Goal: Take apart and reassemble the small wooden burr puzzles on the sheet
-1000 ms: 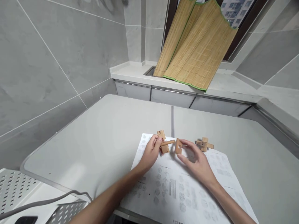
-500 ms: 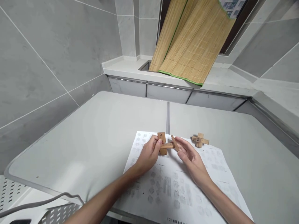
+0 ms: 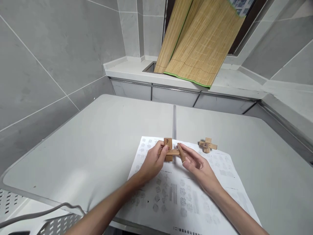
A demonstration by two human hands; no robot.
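Note:
My left hand (image 3: 154, 160) is closed on a small wooden puzzle made of crossing pieces; its upright block (image 3: 168, 143) bears a dark mark like a 3 or E. From it a narrow wooden bar (image 3: 173, 152) sticks out to the right. At that bar's end, my right hand (image 3: 199, 166) pinches a flat wooden puzzle piece (image 3: 181, 152) between thumb and fingers, tilted across the bar. The piece seems to touch the bar, but whether they interlock I cannot tell. Both hands are above a printed sheet (image 3: 168, 189). The left fingertips are partly hidden behind the wood.
Another wooden cross-shaped puzzle (image 3: 207, 145), marked like a Z or 2, lies by the sheet's upper right edge. The pale folding table (image 3: 97, 130) has a centre seam. A grey cable (image 3: 58, 206) runs at lower left. A bamboo mat (image 3: 195, 42) hangs over the ledge behind.
The flat piece in my right hand has turned slightly, showing more of its broad side, and sits closer to the bar. The whole view has shifted a little.

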